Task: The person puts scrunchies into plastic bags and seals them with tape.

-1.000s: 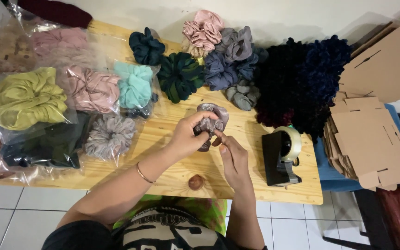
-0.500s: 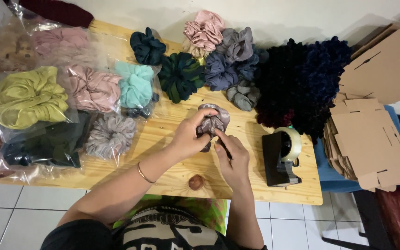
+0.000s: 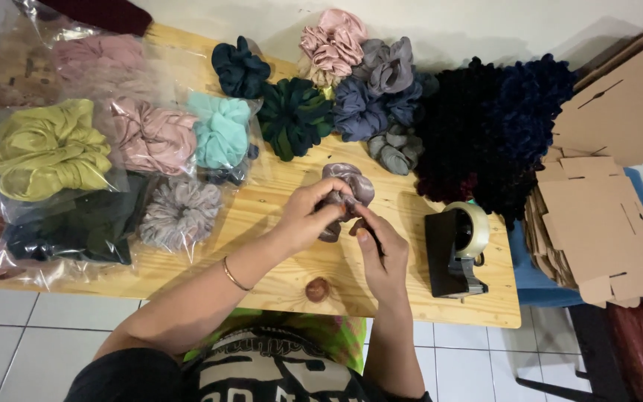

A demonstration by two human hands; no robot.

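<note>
Both hands work a mauve-grey scrunchie [image 3: 351, 187], satiny, crumpled, ring-shaped, held just above the middle of the pale wooden tabletop [image 3: 277, 216]. Left hand [image 3: 308, 217] has its fingers curled tight around the scrunchie's lower left edge. Right hand [image 3: 382, 257] pinches the lower rim with thumb and forefinger, the other fingers folded; whether it holds anything else there I cannot tell. A thin bangle [image 3: 235, 275] sits on the left wrist.

Near the tabletop's front edge lies a small round brown knob-like thing [image 3: 317, 289], maybe a knot in the wood, unclear which. To the right stands a black tape dispenser [image 3: 452, 249] with a pale roll of tape.

Along the back: loose scrunchies in a row, dark teal [image 3: 240, 67], dark green [image 3: 295, 115], dusty pink [image 3: 333, 41], grey [image 3: 388, 67], slate blue [image 3: 359, 112], then a fuzzy heap of black and navy ones [image 3: 496, 126].

At left, more in glossy clear plastic bags: olive-yellow [image 3: 50, 149], pink satin [image 3: 150, 138], mint [image 3: 221, 130], fluffy grey [image 3: 180, 212].

Far right: a stack of flat brown die-cut cardboard boxes [image 3: 597, 223]. White tiled floor [image 3: 24, 342] below.
</note>
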